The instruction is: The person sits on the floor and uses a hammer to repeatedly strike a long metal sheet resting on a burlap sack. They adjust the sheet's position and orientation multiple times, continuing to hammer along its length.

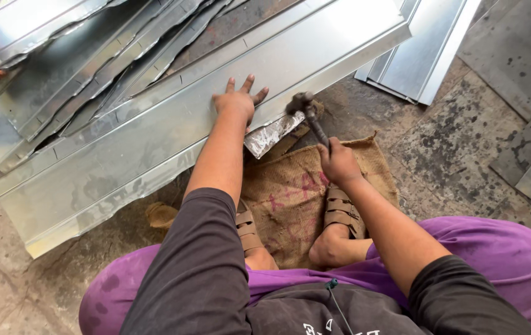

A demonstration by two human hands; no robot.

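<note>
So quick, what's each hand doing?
Left hand: open, flat on the metal sheet.
Right hand: shut on the hammer.

We recorded a stained, cracked concrete floor (464,142) as the support. A long galvanised sheet (172,124) lay on it diagonally, overlapped at upper left by a loose stack of bent metal strips (85,62). More folded sheets (420,49) rested at upper right. A burlap sack (290,192) lay spread just beside the long sheet's near edge.
</note>
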